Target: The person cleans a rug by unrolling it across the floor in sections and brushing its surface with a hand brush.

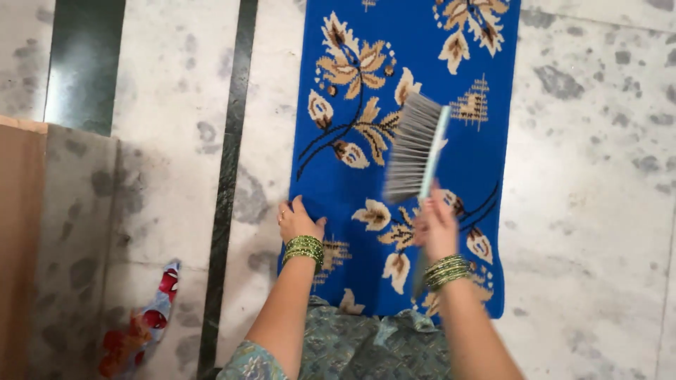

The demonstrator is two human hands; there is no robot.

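Two hands were over a blue rug with a tan and cream flower pattern, spread on a pale speckled stone floor. Left hand lay flat near the rug's left edge, palm down, fingers together and pressed on the pile, gripping nothing; ring on one finger, stack of green bangles at the wrist. Right hand was clamped round the handle of a hand brush, fingers wrapped tight on it, matching bangles on that wrist. Brush was blurred, held just above or on the rug's middle right part; contact with the pile could not be told. Its grey bristles faced left, pale teal back to the right, handle running down through the fist and out below the wrist.

Both forearms came in from the bottom edge, above a green patterned garment that overlapped the rug's near end. Two dark strips ran through the floor left of the rug. Red and blue patterned cloth lay on the floor at lower left, well apart from the hands. Brown panel stood at the far left edge.
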